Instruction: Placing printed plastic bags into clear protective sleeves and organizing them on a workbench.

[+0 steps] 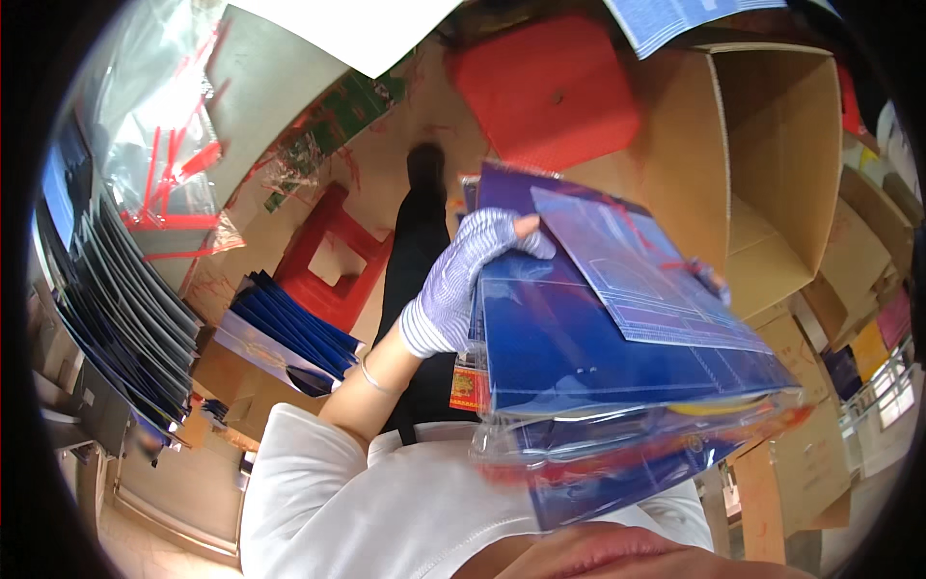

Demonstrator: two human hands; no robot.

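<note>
Left hand: in a striped glove, it pinches the pack's upper left edge, the thumb laid over the front face and the other fingers mostly hidden.
Right hand: only gloved fingers show at the pack's right edge, right of centre; whether they pinch or merely steady it cannot be told.
Pack: glossy blue, held tilted in front of the white shirt, at the centre and lower right of centre of the frame.
Sheet: paler blue-violet, lying aslant on the pack's upper face.
Film: clear and wrinkled, along the pack's lower end, with red and blue showing through.
Handling: the pack is probably fairly light, with panels stiff enough to keep flat but apt to bend at a corner; the glossy face and film look slippery, and the film could tear under a hard pull.
Best hold: both side edges, thumbs on the front, one of them pressing the sheet; the loose film end seems a poor grip.
Near left: blue folders and a red stool.
Far left: a grey stack; above it, clear bags with red strips.
Top centre: a red seat.
Upper right: a carton, its mouth uncovered.
</note>
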